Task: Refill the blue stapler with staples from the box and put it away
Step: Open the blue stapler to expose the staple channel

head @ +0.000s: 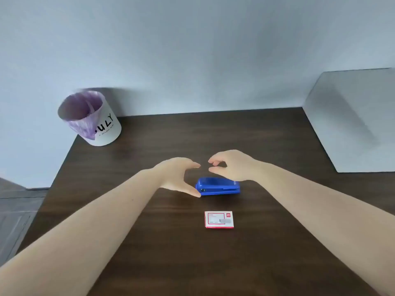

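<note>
A blue stapler point(217, 186) lies closed at the middle of the dark wooden table point(149, 242), with the staple box point(219, 219) just beside it at 6 o'clock. The left hand point(176, 175), spread and empty, touches the stapler's end at 9 o'clock. The right hand point(232, 165), fingers loosely curled around nothing, hovers at 12 o'clock.

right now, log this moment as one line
stage: reach | left hand: open, at stapler | right hand: open, above it | stapler: closed, on table | box: closed

Lined white bin point(100, 124), grey box point(352, 120)
</note>
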`<action>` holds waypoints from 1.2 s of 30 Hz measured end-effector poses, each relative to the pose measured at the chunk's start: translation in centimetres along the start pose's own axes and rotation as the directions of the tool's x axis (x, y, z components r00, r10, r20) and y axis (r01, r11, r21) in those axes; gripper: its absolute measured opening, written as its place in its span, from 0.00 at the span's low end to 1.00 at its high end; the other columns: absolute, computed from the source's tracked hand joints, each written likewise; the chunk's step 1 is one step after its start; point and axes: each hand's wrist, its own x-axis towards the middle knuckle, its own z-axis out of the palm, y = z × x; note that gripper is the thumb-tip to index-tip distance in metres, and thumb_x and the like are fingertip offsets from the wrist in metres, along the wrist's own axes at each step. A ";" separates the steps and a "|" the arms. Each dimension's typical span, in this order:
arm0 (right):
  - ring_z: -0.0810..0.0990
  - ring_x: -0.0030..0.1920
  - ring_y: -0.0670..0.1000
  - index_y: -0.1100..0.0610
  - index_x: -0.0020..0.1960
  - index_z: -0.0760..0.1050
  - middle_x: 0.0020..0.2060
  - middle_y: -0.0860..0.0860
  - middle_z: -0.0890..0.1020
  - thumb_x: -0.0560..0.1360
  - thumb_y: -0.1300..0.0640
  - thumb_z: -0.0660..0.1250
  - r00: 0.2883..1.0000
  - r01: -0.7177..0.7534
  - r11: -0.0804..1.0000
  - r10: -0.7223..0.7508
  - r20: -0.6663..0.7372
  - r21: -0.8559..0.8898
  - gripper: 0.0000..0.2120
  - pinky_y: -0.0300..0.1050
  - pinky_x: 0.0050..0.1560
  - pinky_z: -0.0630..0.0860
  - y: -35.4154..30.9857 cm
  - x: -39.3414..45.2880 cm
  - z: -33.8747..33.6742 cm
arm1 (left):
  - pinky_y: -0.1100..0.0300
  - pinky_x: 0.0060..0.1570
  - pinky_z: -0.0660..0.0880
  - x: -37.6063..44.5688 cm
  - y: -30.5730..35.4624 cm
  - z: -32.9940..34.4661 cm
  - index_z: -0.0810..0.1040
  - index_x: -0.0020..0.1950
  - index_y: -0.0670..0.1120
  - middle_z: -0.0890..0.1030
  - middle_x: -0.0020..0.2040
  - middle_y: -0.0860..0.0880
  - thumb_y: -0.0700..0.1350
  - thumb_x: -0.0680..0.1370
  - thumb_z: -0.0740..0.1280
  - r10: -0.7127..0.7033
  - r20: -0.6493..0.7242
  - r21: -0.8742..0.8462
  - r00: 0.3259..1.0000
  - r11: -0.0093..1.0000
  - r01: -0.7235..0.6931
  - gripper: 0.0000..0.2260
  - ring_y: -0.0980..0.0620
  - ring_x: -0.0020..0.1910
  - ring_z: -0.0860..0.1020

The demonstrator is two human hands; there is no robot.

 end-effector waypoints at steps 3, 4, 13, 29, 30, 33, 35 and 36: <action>0.75 0.62 0.51 0.51 0.67 0.70 0.62 0.48 0.78 0.74 0.44 0.64 0.997 0.038 0.999 -0.036 0.068 -0.023 0.24 0.48 0.63 0.72 0.2 0.0 1.3 | 0.51 0.66 0.69 0.5 0.0 1.5 0.65 0.69 0.56 0.71 0.68 0.56 0.65 0.60 0.73 0.016 0.004 -0.001 1.000 1.000 -0.016 0.41 0.53 0.67 0.69; 0.75 0.62 0.51 0.51 0.67 0.70 0.62 0.49 0.78 0.73 0.45 0.65 0.995 0.061 0.997 -0.058 0.086 -0.039 0.24 0.48 0.63 0.72 0.3 0.0 1.8 | 0.53 0.62 0.72 0.8 -0.2 2.2 0.67 0.68 0.55 0.73 0.64 0.55 0.64 0.60 0.74 0.009 -0.001 0.001 1.000 1.000 -0.009 0.39 0.53 0.63 0.72; 0.76 0.52 0.50 0.51 0.60 0.74 0.53 0.48 0.80 0.71 0.49 0.69 0.969 0.240 0.962 -0.246 -0.030 -0.132 0.19 0.47 0.52 0.74 1.7 1.6 5.5 | 0.54 0.49 0.75 3.6 -1.1 6.0 0.74 0.51 0.55 0.75 0.46 0.55 0.56 0.59 0.78 0.023 -0.206 -0.191 0.978 0.980 -0.063 0.24 0.54 0.43 0.73; 0.79 0.44 0.44 0.51 0.48 0.78 0.43 0.46 0.81 0.68 0.52 0.73 0.787 0.438 0.877 -0.267 -0.556 0.199 0.10 0.37 0.49 0.74 1.6 -2.4 7.1 | 0.67 0.41 0.69 0.2 -3.0 12.1 0.76 0.46 0.51 0.76 0.43 0.53 0.51 0.66 0.76 -0.041 -0.606 -0.311 0.795 0.932 -0.189 0.14 0.58 0.38 0.72; 0.79 0.45 0.46 0.52 0.48 0.78 0.45 0.48 0.82 0.68 0.52 0.73 0.782 0.441 0.869 -0.250 -0.571 0.224 0.11 0.40 0.51 0.74 1.6 -3.0 7.1 | 0.67 0.41 0.69 -0.3 -3.1 12.3 0.76 0.47 0.51 0.76 0.43 0.53 0.50 0.66 0.76 -0.051 -0.607 -0.314 0.793 0.932 -0.181 0.14 0.57 0.38 0.72; 0.79 0.45 0.47 0.54 0.48 0.78 0.44 0.48 0.82 0.69 0.54 0.73 0.771 0.451 0.850 -0.217 -0.598 0.272 0.10 0.41 0.50 0.75 2.2 -4.1 6.8 | 0.68 0.41 0.68 -1.2 -3.5 12.6 0.77 0.48 0.50 0.76 0.43 0.54 0.50 0.67 0.75 -0.055 -0.616 -0.299 0.786 0.940 -0.168 0.13 0.58 0.39 0.73; 0.80 0.45 0.49 0.54 0.47 0.77 0.44 0.50 0.81 0.69 0.55 0.73 0.766 0.440 0.851 -0.190 -0.614 0.286 0.09 0.46 0.50 0.78 2.9 -4.7 6.5 | 0.67 0.43 0.68 -1.5 -3.6 12.7 0.77 0.48 0.50 0.77 0.44 0.54 0.49 0.68 0.75 -0.041 -0.633 -0.281 0.773 0.943 -0.180 0.12 0.59 0.39 0.73; 0.81 0.47 0.52 0.55 0.47 0.77 0.45 0.53 0.82 0.69 0.56 0.73 0.768 0.438 0.842 -0.169 -0.618 0.314 0.09 0.49 0.51 0.80 3.3 -5.0 6.4 | 0.66 0.44 0.68 -1.5 -3.8 12.8 0.78 0.48 0.49 0.77 0.45 0.53 0.49 0.68 0.75 -0.036 -0.640 -0.274 0.767 0.944 -0.184 0.12 0.59 0.39 0.73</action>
